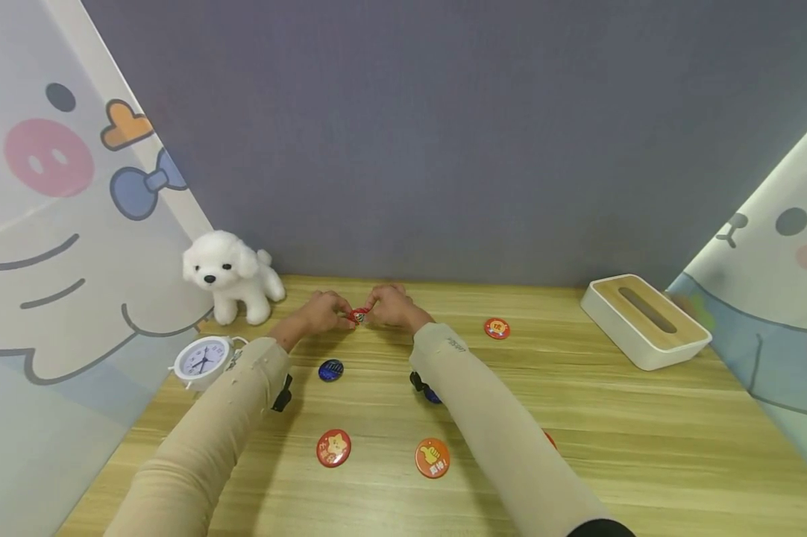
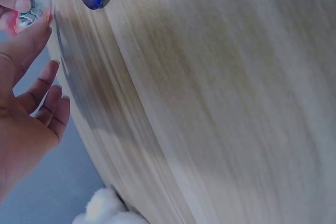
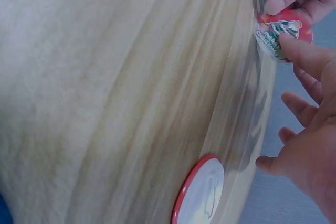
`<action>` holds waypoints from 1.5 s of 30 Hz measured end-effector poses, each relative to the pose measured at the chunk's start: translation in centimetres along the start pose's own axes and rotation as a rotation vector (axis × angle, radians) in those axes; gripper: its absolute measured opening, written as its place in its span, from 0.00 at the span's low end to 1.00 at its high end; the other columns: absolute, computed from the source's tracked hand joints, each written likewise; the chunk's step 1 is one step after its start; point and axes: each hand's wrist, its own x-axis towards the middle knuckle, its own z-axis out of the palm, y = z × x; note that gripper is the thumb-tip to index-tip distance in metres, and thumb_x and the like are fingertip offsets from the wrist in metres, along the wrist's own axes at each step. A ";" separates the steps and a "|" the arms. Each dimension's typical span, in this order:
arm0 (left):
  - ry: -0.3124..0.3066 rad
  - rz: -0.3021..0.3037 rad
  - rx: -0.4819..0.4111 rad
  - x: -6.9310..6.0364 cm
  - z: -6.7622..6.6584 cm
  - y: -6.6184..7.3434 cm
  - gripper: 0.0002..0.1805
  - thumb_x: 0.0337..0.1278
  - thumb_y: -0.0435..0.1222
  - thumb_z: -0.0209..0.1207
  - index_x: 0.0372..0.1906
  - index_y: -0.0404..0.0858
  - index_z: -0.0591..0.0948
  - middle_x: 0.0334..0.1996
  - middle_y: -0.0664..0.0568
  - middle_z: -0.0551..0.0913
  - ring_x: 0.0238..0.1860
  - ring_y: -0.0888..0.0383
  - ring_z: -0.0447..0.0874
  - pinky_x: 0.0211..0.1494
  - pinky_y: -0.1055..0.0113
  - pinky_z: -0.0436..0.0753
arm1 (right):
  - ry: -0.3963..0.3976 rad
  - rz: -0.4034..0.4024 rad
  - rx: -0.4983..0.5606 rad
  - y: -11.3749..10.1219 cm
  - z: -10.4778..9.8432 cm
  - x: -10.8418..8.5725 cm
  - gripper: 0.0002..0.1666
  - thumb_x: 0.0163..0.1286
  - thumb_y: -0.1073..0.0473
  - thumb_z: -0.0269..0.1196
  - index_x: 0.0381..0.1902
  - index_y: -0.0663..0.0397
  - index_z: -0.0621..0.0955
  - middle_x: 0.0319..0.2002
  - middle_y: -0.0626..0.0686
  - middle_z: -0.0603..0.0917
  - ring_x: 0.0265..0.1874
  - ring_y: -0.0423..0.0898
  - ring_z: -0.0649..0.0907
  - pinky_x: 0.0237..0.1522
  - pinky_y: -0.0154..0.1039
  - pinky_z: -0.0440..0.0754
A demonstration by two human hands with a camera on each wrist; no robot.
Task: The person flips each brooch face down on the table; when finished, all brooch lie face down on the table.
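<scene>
Near the back of the table, both hands meet at a round red badge (image 1: pixel 359 316) with a green and white picture, seen closer in the right wrist view. My left hand (image 1: pixel 323 312) pinches its left edge between thumb and fingertip. On the other side, my right hand (image 1: pixel 390 304) pinches the badge too, its thumb over the printed face (image 3: pixel 278 35). The remaining fingers of both hands are spread loosely off the badge. A blue badge (image 1: pixel 331 370) lies in front of the left hand. To the right of the right hand is a red badge (image 1: pixel 497 328).
Nearer lie a red star badge (image 1: pixel 333 448) and an orange thumbs-up badge (image 1: pixel 432 458). The right sleeve partly covers another blue badge (image 1: pixel 433 396). A plush dog (image 1: pixel 232 276) and alarm clock (image 1: pixel 203 359) stand left; a tissue box (image 1: pixel 645 321) stands right. A grey panel (image 1: pixel 410 149) rises behind.
</scene>
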 end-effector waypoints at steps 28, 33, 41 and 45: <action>-0.002 0.024 0.000 -0.5 -0.1 0.3 0.12 0.57 0.38 0.69 0.45 0.42 0.87 0.47 0.44 0.85 0.53 0.42 0.77 0.68 0.38 0.61 | 0.076 -0.141 -0.372 -0.5 0.4 -0.9 0.07 0.66 0.54 0.69 0.41 0.39 0.90 0.75 0.49 0.68 0.78 0.61 0.54 0.72 0.71 0.51; 0.013 0.030 0.029 -0.6 -0.2 0.4 0.12 0.54 0.37 0.71 0.44 0.41 0.87 0.45 0.44 0.86 0.51 0.43 0.78 0.67 0.40 0.63 | 0.059 -0.177 -0.445 -0.5 0.4 -1.1 0.09 0.67 0.53 0.68 0.44 0.35 0.90 0.75 0.50 0.68 0.78 0.62 0.53 0.72 0.71 0.52; 0.026 0.120 0.153 -0.8 -0.1 0.4 0.13 0.53 0.35 0.71 0.45 0.42 0.88 0.47 0.46 0.87 0.52 0.45 0.80 0.62 0.44 0.68 | 0.014 -0.172 -0.519 -0.7 0.5 -1.7 0.13 0.68 0.56 0.66 0.47 0.32 0.89 0.76 0.48 0.66 0.79 0.61 0.50 0.73 0.71 0.49; 0.009 0.119 0.196 -1.0 -0.2 0.6 0.13 0.56 0.34 0.69 0.47 0.43 0.89 0.50 0.44 0.86 0.54 0.46 0.79 0.62 0.45 0.69 | -0.040 -0.159 -0.556 -0.9 0.6 -1.9 0.16 0.70 0.58 0.62 0.49 0.34 0.89 0.76 0.48 0.65 0.80 0.61 0.49 0.73 0.72 0.48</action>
